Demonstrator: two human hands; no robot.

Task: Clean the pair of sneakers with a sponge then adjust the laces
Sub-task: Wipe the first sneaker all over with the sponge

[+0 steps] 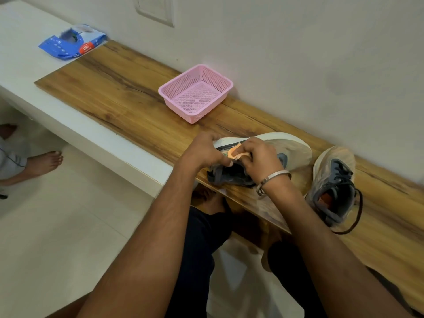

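- While tipped on its side on the counter (pixel 128 97), the sneaker (pixel 291 145) exposes its sole edge.
- Left hand (pixel 204 150) fingers curl over it, steadying.
- Right hand (pixel 259 157) fingers pinch the sponge (pixel 236 152) against the sole.

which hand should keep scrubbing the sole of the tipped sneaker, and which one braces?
Right hand scrubs: it already pinches the sponge against the tipped sneaker's sole. Left hand braces: it grips the shoe's near end. The other sneaker stands untouched.
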